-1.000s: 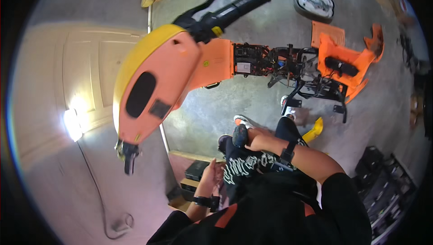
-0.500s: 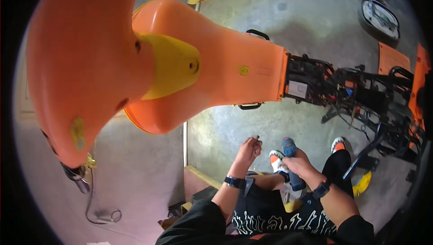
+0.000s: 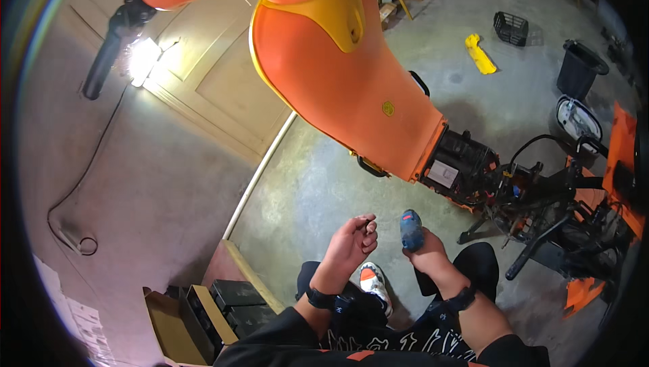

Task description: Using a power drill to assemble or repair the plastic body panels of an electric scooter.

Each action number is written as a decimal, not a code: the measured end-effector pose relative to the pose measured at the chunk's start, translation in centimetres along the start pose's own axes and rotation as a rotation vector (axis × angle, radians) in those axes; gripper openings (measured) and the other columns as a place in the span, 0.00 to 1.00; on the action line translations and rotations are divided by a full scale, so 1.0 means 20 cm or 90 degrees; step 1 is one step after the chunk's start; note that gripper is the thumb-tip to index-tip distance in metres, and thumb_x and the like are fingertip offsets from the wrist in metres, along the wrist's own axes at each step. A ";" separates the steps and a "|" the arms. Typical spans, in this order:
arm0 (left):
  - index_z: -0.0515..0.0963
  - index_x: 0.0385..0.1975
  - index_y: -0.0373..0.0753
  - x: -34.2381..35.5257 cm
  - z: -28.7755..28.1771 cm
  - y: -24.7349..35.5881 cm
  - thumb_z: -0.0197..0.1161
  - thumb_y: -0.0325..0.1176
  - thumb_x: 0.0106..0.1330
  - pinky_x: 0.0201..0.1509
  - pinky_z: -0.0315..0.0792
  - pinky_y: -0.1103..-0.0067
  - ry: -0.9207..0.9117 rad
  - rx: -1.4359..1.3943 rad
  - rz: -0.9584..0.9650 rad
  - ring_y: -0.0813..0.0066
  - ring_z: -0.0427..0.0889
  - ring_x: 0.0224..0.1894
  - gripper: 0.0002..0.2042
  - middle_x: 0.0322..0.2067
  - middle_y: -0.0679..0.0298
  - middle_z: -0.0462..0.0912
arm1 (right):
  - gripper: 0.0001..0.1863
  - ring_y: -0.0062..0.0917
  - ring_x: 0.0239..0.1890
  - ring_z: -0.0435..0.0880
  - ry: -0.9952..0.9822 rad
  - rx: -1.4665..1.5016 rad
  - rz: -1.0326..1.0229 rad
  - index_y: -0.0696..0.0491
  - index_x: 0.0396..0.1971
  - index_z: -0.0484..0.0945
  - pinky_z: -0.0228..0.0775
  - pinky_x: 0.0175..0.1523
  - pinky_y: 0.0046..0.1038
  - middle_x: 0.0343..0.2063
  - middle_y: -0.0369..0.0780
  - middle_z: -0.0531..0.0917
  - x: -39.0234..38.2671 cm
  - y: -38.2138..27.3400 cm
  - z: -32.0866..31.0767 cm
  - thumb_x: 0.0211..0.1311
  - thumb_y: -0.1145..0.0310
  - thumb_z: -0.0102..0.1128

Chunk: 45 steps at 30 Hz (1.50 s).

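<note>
I have the right hand (image 3: 427, 251) with its fingers wrapped round a power tool (image 3: 411, 229), its rounded head dark blue with a small red patch, raised in front of the knees. The left hand (image 3: 351, 242), just beside it, has its fingers curled, thumb and forefinger together on a small dark piece (image 3: 369, 219) too small for me to identify.

Beyond both hands I see the scooter shell (image 3: 338, 90), smooth, glossy orange plastic with broad curves and yellow trim (image 3: 341, 19). It narrows toward a black frame (image 3: 534, 194) of tubes and tangled wires. Under it lies grey, blotchy concrete floor (image 3: 324, 184).

For markings, I get a small yellow emblem (image 3: 388, 109) on the shell, a pale rectangular label (image 3: 443, 174) at the frame's near end, unreadable from here, and angular white lettering across the dark trousers (image 3: 405, 343).
</note>
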<state>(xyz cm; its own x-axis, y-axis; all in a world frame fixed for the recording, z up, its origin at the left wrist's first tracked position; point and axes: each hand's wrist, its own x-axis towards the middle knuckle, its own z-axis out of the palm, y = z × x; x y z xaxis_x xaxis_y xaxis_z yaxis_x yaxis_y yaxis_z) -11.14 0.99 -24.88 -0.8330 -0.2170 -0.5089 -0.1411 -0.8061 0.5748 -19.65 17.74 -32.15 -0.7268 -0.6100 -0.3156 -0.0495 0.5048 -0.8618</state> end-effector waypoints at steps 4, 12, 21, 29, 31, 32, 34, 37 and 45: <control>0.68 0.39 0.37 -0.05 0.01 -0.03 0.47 0.29 0.66 0.20 0.56 0.84 0.067 -0.056 -0.006 0.80 0.63 0.19 0.06 0.24 0.68 0.70 | 0.10 0.39 0.30 0.83 -0.028 0.192 0.107 0.58 0.30 0.77 0.72 0.35 0.34 0.25 0.46 0.82 -0.05 -0.01 0.03 0.48 0.68 0.61; 0.68 0.40 0.37 -0.10 -0.01 -0.07 0.50 0.31 0.67 0.22 0.57 0.83 0.048 -0.101 -0.034 0.80 0.64 0.20 0.06 0.25 0.68 0.71 | 0.07 0.30 0.24 0.80 -0.078 0.609 0.339 0.55 0.32 0.74 0.73 0.28 0.33 0.24 0.40 0.78 -0.11 -0.04 -0.01 0.51 0.75 0.58; 0.69 0.38 0.37 0.22 0.00 -0.07 0.48 0.31 0.65 0.25 0.58 0.80 0.056 -0.087 -0.242 0.75 0.64 0.23 0.06 0.25 0.66 0.69 | 0.06 0.29 0.23 0.79 -0.034 0.897 0.552 0.55 0.27 0.75 0.73 0.32 0.32 0.22 0.41 0.79 -0.04 0.02 -0.13 0.51 0.70 0.59; 0.70 0.37 0.37 0.51 -0.11 -0.16 0.47 0.32 0.64 0.23 0.58 0.80 0.094 0.068 -0.293 0.74 0.65 0.22 0.08 0.24 0.65 0.70 | 0.05 0.31 0.24 0.78 0.110 0.855 0.571 0.56 0.23 0.73 0.72 0.34 0.33 0.20 0.42 0.78 -0.21 0.11 -0.19 0.50 0.71 0.56; 0.70 0.36 0.37 0.52 -0.14 -0.17 0.46 0.32 0.63 0.22 0.58 0.80 0.022 0.059 -0.292 0.74 0.65 0.21 0.08 0.24 0.65 0.70 | 0.05 0.31 0.24 0.78 0.127 0.884 0.540 0.56 0.23 0.72 0.72 0.35 0.33 0.20 0.42 0.78 -0.26 0.15 -0.17 0.50 0.71 0.56; 0.70 0.36 0.37 0.51 -0.15 -0.17 0.46 0.32 0.63 0.22 0.58 0.80 0.010 0.073 -0.262 0.75 0.65 0.21 0.08 0.24 0.65 0.70 | 0.05 0.31 0.24 0.78 0.131 0.918 0.483 0.56 0.23 0.72 0.72 0.35 0.32 0.20 0.42 0.78 -0.28 0.16 -0.15 0.50 0.71 0.55; 0.71 0.35 0.37 0.43 -0.16 -0.17 0.46 0.32 0.64 0.20 0.58 0.81 -0.031 0.095 -0.196 0.75 0.65 0.20 0.08 0.24 0.65 0.70 | 0.06 0.31 0.24 0.78 0.143 0.933 0.384 0.57 0.25 0.74 0.71 0.32 0.34 0.21 0.43 0.78 -0.34 0.16 -0.10 0.47 0.70 0.57; 0.71 0.34 0.37 0.25 -0.13 -0.15 0.48 0.32 0.65 0.21 0.58 0.81 -0.136 0.146 -0.115 0.76 0.65 0.20 0.07 0.24 0.65 0.70 | 0.07 0.31 0.23 0.78 0.121 0.915 0.295 0.57 0.24 0.74 0.72 0.33 0.34 0.20 0.43 0.79 -0.41 0.11 -0.05 0.48 0.69 0.58; 0.71 0.34 0.37 -0.11 -0.22 -0.35 0.49 0.31 0.63 0.20 0.57 0.82 -0.089 0.153 -0.031 0.77 0.64 0.18 0.06 0.21 0.66 0.70 | 0.07 0.31 0.23 0.79 0.058 0.843 0.291 0.55 0.24 0.74 0.73 0.32 0.35 0.20 0.42 0.79 -0.50 0.16 0.18 0.43 0.71 0.60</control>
<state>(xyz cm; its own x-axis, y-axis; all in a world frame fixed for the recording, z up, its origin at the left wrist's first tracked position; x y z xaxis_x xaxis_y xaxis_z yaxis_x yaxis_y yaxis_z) -5.95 4.68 -30.46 -0.8856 -0.0904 -0.4555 -0.2909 -0.6566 0.6959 -10.17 23.33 -33.24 -0.5471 -0.4831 -0.6836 0.8370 -0.3293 -0.4371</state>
